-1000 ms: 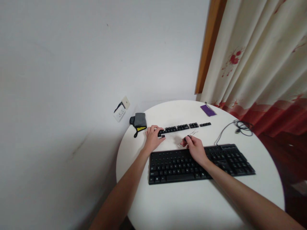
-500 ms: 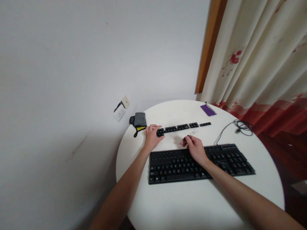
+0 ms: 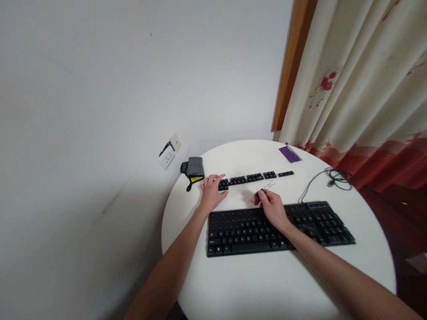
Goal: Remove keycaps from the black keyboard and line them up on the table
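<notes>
A row of loose black keycaps (image 3: 255, 178) runs across the white round table (image 3: 240, 284). My left hand (image 3: 211, 192) rests at the row's left end, thumb and forefinger spread apart around the keycaps there. Over the top edge of the black keyboard (image 3: 253, 249), my right hand (image 3: 271, 206) is closed on a small dark object (image 3: 260, 192), mostly hidden by the fingers. Thin bent wires (image 3: 270, 184) show just beyond that hand; whether they join the object I cannot tell. In the keyboard's upper rows, key positions look bare of caps.
A grey and black pouch (image 3: 195, 167) with a yellow edge sits at the table's back left. At the back right lies a purple flat piece (image 3: 289, 154). The keyboard's coiled cable (image 3: 338, 178) is on the right. A wall with a socket (image 3: 167, 158) borders the left.
Both hands hold nearly the same places. The left thumb and forefinger stay spread at the keycaps, and the view has shifted very slightly.
</notes>
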Motion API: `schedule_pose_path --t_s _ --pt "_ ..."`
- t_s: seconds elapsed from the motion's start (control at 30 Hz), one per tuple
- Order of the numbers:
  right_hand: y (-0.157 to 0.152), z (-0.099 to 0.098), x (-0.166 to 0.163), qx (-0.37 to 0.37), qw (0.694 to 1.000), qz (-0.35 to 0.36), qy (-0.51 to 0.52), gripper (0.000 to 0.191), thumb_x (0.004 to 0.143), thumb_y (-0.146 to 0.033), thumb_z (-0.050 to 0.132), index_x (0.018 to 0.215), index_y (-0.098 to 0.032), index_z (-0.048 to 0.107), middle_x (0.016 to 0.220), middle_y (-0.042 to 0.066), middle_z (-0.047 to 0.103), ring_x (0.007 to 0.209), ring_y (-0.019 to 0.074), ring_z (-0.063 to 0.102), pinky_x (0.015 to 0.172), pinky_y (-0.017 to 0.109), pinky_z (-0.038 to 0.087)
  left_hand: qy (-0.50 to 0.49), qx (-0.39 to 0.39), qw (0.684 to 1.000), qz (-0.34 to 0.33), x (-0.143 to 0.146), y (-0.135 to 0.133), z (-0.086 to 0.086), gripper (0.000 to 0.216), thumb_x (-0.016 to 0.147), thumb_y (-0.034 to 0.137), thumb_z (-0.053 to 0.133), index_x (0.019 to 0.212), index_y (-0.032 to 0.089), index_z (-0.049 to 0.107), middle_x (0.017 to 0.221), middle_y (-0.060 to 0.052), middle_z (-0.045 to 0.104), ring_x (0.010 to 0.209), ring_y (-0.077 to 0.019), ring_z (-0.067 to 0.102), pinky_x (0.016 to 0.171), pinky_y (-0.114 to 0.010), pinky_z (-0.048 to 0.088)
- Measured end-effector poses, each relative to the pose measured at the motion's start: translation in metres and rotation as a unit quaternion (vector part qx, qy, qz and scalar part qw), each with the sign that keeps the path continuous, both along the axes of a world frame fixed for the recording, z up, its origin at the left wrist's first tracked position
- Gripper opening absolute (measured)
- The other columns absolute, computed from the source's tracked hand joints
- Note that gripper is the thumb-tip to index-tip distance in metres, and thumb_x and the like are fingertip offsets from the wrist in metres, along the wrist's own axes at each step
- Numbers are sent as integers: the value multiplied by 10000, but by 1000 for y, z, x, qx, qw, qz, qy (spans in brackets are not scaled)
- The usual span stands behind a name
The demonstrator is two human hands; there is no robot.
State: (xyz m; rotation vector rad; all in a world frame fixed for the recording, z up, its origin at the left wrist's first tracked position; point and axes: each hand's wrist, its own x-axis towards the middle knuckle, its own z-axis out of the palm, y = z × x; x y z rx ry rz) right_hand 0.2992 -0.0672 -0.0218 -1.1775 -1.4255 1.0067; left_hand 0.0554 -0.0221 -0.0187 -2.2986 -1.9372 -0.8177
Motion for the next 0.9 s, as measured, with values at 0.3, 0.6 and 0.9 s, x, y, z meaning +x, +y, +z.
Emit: schedule_pose_path --t_s 0.3,0.6,0.9 --pt "0 -1 0 0 1000 1 -2 451 950 -520 438 755 -173 651 739 71 718 653 186 634 628 287 475 -2 0 1000 18 2 2 -1 656 737 306 733 1352 316 506 1247 -74 519 1156 -300 456 922 -417 387" --pt "0 0 0 -1 1000 3 -3 453 952 -519 429 777 -169 657 733 70 711 661 191 635 628 293 477 -20 -1 1000 15 2 2 -1 640 736 299 733 1341 313 524 1241 -86 524 1147 -318 460 934 -446 382" --pt "-20 17 -6 97 986 72 -115 335 972 -412 446 813 -190 641 757 47 649 751 199 605 716 305 460 -120 -17 976 -180 12 -7 13 337 865 205 590 1200 224 616 1017 -41 643 975 -195 568 951 -349 432"
